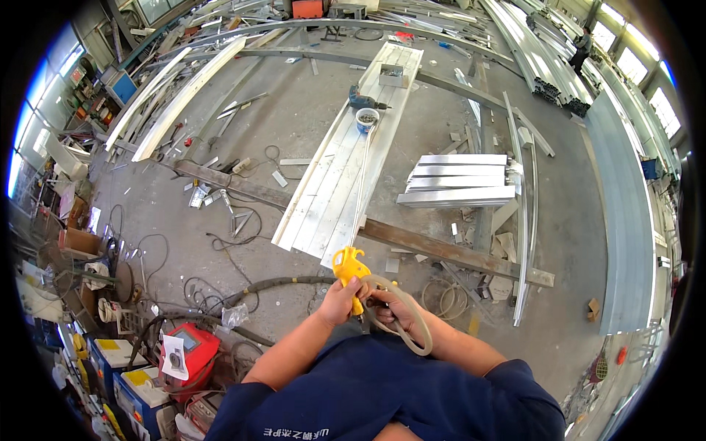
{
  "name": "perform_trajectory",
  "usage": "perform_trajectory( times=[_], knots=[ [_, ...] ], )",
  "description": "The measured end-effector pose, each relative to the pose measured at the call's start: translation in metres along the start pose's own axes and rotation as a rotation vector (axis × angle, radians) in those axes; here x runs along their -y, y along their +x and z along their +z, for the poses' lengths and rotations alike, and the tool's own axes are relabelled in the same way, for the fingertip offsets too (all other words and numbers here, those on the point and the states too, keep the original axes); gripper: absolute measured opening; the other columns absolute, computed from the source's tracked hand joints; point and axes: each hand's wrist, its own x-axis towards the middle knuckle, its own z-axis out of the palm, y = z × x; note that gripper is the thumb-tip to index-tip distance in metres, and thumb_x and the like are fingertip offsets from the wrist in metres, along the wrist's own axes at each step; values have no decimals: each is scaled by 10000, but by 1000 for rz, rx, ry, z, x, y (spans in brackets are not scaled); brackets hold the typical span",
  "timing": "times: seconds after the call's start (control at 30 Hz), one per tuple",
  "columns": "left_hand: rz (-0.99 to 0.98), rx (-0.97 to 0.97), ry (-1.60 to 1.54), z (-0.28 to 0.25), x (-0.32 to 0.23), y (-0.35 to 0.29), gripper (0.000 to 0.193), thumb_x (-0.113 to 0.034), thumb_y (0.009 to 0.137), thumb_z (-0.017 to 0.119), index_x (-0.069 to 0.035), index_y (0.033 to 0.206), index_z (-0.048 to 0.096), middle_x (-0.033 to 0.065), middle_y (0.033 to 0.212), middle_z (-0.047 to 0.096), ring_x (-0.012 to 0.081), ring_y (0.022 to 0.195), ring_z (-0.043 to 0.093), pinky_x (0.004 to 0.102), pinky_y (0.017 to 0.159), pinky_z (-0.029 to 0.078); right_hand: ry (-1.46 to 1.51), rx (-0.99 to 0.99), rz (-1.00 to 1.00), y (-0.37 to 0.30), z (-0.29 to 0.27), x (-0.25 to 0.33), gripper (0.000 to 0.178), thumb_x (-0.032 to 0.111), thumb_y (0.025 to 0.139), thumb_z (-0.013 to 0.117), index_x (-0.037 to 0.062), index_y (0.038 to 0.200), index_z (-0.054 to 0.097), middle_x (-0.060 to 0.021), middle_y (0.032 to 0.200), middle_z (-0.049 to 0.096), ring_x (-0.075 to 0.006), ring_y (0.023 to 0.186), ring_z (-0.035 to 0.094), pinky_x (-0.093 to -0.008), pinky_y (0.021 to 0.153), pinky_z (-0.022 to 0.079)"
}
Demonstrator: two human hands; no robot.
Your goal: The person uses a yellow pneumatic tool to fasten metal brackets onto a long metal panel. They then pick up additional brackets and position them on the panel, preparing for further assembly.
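Note:
My left hand (339, 300) is wrapped round the handle of a yellow air blow gun (348, 263), held in front of my chest. A thin pale line runs away from the gun's front over the panel; I cannot tell if it is a nozzle. My right hand (391, 312) is closed just beside the handle's lower end, at a beige hose (419, 328) that loops round over it. The hose seems to be in its fingers, which are partly hidden. Beyond the gun lies a long white panel (323, 192), bearing a drill (364, 99), a small bucket (366, 117) and an open box (393, 76).
A steel beam (448, 252) crosses the floor under the panel. Stacked metal profiles (457, 180) lie to the right. Cables and a thick black hose (276, 283) run at the left, near a red machine (193, 353). Far right, a person (582, 50) stands by long tubes (531, 55).

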Motion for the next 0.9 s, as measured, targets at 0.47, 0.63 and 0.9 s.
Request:
perform_trajectory(
  times=[0.47,0.63,0.9],
  knots=[
    [247,-216,-270,-118,-104,5,403,-456,940,512,-78,803,516,48,673,485,180,660,471,319,659,400,60,-449,-181,104,10,88,270,216,895,619,100,688,491,23,517,382,-97,403,342,-247,375,271],
    [90,-464,-297,-142,-117,20,407,-418,950,492,-71,738,502,36,601,428,186,587,430,324,596,378,207,-678,-473,155,-32,188,344,244,908,616,138,637,431,38,501,365,-99,391,332,-254,377,292],
    [-66,-678,-385,-168,-78,62,224,-281,945,523,-62,900,521,69,723,506,206,628,484,358,605,419,5,-728,-696,283,-47,371,192,150,880,645,129,749,506,35,585,419,-85,443,352,-263,399,297]
  ],
)
